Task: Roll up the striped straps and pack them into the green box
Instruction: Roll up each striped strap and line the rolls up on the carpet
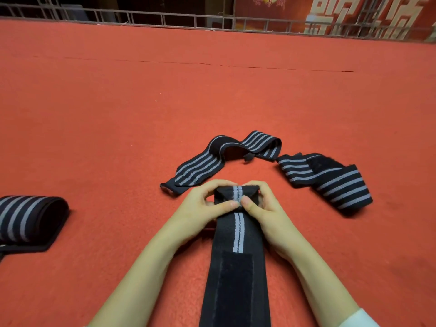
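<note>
- Striped held strap [238, 234], head view: it lies lengthwise on the red carpet [141, 102] in the near middle and runs from the bottom edge of the frame away from the person, between the two forearms.
- Its far end is wound into a small rolled end [236, 192], black with a pair of grey stripes down the middle.
- A plain black fastening patch [236, 279] sits on the near, flat part of the same strap.
- The left hand [205, 206] grips the roll from its left side, fingers curled over the far face and thumb pressed on the near face beside the stripes.
- The right hand [266, 208] grips the roll from its right side in the same way; the two thumb tips are almost touching at the centre stripes.
- A white sleeve [361, 318] shows at the right forearm, at the bottom right edge.
- An arched strap [212, 161] lies unrolled just beyond the hands, one part humped up off the carpet.
- A folded strap [330, 180] lies loosely doubled over to the right, near the arched one.
- A third loose strap [26, 218] lies at the left edge, well apart from the hands and partly cut off by the frame.
- A metal railing [188, 20] runs along the far edge of the carpet.
- A red banner [354, 17] with pale characters stands behind it at far right.
</note>
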The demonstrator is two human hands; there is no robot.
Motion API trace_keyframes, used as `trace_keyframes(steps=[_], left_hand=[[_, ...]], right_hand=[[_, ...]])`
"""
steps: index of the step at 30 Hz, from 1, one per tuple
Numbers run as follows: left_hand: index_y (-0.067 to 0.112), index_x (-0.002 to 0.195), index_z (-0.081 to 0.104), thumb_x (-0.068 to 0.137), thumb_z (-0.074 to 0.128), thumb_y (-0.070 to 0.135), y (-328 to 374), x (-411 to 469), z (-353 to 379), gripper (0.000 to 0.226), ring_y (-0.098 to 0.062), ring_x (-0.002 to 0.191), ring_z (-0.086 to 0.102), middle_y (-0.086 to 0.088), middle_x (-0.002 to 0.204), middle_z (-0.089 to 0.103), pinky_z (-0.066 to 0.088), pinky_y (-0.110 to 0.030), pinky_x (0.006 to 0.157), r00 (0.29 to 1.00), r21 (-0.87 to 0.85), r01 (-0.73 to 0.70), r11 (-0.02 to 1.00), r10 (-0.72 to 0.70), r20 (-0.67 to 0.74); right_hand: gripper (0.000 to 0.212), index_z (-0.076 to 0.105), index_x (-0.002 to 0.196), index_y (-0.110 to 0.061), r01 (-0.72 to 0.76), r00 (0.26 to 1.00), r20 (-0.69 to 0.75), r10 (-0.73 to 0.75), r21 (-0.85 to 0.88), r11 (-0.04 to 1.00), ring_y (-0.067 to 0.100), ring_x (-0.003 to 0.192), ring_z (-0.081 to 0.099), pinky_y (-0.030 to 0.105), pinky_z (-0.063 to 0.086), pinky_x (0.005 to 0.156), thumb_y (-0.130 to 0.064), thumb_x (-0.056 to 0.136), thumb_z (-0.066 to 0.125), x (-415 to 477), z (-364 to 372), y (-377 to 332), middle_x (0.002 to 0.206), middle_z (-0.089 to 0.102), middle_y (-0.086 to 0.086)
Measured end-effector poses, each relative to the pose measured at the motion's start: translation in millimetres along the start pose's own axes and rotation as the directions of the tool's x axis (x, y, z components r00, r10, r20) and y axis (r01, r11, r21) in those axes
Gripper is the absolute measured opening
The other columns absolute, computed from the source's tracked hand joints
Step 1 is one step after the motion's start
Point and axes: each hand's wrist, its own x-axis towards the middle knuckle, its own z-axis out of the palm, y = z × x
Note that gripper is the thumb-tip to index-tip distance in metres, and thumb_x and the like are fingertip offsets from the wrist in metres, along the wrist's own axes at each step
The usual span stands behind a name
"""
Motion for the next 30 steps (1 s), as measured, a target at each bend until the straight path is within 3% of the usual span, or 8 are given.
trace_keyframes(steps=[6,11,15,17,20,23,26,30], left_hand=[[0.019,0.099,0.073,0.075,0.075,-0.003,-7,5,2,0.032,-0.009,0.098,0.065,0.009,0.099,0.070,0.048,-0.021,0.089,0.957,0.263,-0.242,0.934,0.274,-0.091],[0.029,0.097,0.075,0.076,0.074,0.008,-6,4,10,0.030,-0.012,0.100,0.063,0.006,0.099,0.065,0.051,-0.025,0.085,0.948,0.254,-0.276,0.927,0.306,-0.084],[0.037,0.103,0.069,0.077,0.064,0.049,-1,1,10,0.030,-0.006,0.110,0.059,0.013,0.109,0.066,0.046,-0.023,0.094,0.991,0.127,-0.123,0.984,0.129,-0.041],[0.034,0.100,0.067,0.071,0.063,0.060,-2,1,10,0.039,-0.003,0.100,0.062,0.015,0.101,0.067,0.048,-0.022,0.083,0.996,0.036,0.030,0.999,-0.027,-0.083],[0.024,0.103,0.068,0.085,0.070,0.039,-3,2,11,0.023,-0.003,0.086,0.065,0.007,0.096,0.070,0.051,-0.019,0.069,0.993,0.068,0.080,0.994,-0.074,-0.089],[0.018,0.113,0.064,0.086,0.070,0.015,-1,2,8,0.027,-0.014,0.088,0.071,-0.006,0.101,0.074,0.057,-0.027,0.077,0.992,-0.037,0.073,0.997,-0.076,-0.098],[0.022,0.116,0.060,0.085,0.071,0.010,-4,1,6,0.035,-0.017,0.095,0.070,-0.006,0.104,0.073,0.056,-0.028,0.082,0.995,-0.019,0.031,0.999,-0.033,-0.092],[0.027,0.122,0.054,0.082,0.076,0.019,-7,2,0,0.046,-0.012,0.098,0.068,-0.003,0.113,0.068,0.054,-0.025,0.079,0.991,-0.072,0.116,0.991,-0.121,-0.058]], right_hand=[[0.024,0.063,0.107,-0.035,-0.002,1.000,-0.024,0.004,0.075,0.997,0.022,0.105,0.063,0.038,0.050,0.095,-0.042,0.085,0.058,1,6,-2,0.111,0.066,0.010],[0.011,0.060,0.085,-0.028,0.021,0.996,-0.084,-0.009,0.143,0.990,0.017,0.089,0.052,0.037,0.044,0.086,-0.038,0.087,0.055,1,6,-5,0.090,0.056,0.003],[0.006,0.060,0.094,-0.026,0.044,0.997,-0.065,-0.031,0.212,0.976,0.020,0.091,0.057,0.039,0.048,0.085,-0.031,0.089,0.060,0,4,-5,0.095,0.061,0.005],[0.011,0.058,0.098,-0.029,0.067,0.996,-0.064,-0.058,0.150,0.986,0.021,0.094,0.057,0.044,0.047,0.089,-0.030,0.088,0.059,-1,5,-3,0.101,0.060,0.007],[0.028,0.054,0.109,-0.030,0.078,0.996,-0.056,-0.074,0.083,0.993,0.017,0.098,0.059,0.039,0.048,0.092,-0.029,0.084,0.064,-2,3,-2,0.106,0.060,0.003],[0.050,0.048,0.124,-0.029,-0.006,0.995,-0.100,0.020,0.142,0.990,0.016,0.099,0.063,0.030,0.052,0.085,-0.021,0.079,0.068,1,0,-3,0.113,0.061,0.007],[0.043,0.052,0.119,-0.015,-0.118,0.991,-0.036,0.130,0.232,0.965,0.020,0.096,0.066,0.034,0.055,0.085,-0.015,0.080,0.070,3,0,-4,0.113,0.064,0.014],[0.044,0.052,0.120,-0.011,-0.064,0.998,-0.001,0.066,0.168,0.984,0.023,0.101,0.064,0.041,0.051,0.092,-0.017,0.079,0.069,0,-1,-3,0.113,0.066,0.013]])
